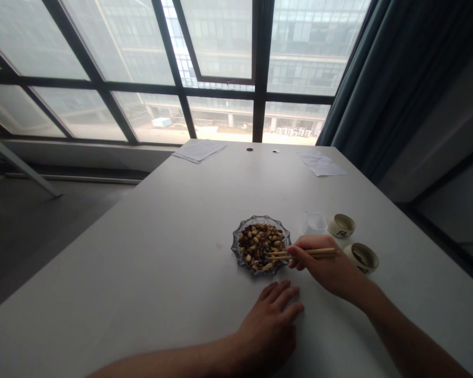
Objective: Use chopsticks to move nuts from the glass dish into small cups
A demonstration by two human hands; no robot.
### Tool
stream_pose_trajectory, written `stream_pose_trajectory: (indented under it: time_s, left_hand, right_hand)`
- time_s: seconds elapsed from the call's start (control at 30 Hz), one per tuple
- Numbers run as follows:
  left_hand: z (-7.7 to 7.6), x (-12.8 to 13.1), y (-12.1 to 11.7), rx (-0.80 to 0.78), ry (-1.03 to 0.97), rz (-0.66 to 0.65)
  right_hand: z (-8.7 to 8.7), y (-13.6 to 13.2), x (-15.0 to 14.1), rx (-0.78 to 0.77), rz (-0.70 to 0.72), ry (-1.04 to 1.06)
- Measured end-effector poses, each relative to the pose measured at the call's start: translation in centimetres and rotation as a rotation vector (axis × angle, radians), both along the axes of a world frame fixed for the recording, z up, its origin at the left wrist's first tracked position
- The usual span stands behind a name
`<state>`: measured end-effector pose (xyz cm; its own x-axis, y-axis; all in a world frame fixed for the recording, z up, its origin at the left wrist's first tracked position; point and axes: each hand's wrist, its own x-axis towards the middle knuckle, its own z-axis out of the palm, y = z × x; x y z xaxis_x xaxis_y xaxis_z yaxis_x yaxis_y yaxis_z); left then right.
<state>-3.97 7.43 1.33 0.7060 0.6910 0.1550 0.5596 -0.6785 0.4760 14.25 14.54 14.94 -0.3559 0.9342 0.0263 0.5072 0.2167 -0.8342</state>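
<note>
My right hand (319, 260) grips a pair of wooden chopsticks (322, 252), their tips down among the mixed nuts and seeds (260, 242). These fill a scalloped glass dish (236, 255) on the table. Just in front of the dish, my left hand (274, 315) rests on the tabletop with its fingers stretched out, holding nothing. Beside my right hand stand two small ceramic bowls, a far one (341, 227) with a dark mark on its side and a nearer one (361, 257) with something dark inside. A clear plastic container (314, 224) sits left of the far bowl.
The white table (161, 252) reaches toward a large window. Paper sheets lie at its far left (200, 150) and far right (322, 163). Two small holes, one a cable hole (249, 149), show near the far edge. A dark curtain (362, 79) hangs on the right.
</note>
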Motion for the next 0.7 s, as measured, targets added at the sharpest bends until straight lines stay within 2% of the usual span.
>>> stream_pose_trajectory:
  time_s: [0.23,0.43,0.7]
  left_hand:
    - [0.1,-0.1,-0.1,-0.003,-0.006,-0.001]
    - [0.3,-0.1,-0.1,-0.004,-0.012,0.0]
    - [0.2,-0.1,-0.1,0.005,-0.016,0.0]
  right_hand:
    - [0.1,-0.1,0.0,0.01,-0.052,0.026]
    - [-0.4,-0.1,-0.3,0.021,-0.023,0.011]
    - [0.6,-0.5,0.0,-0.026,-0.077,-0.001]
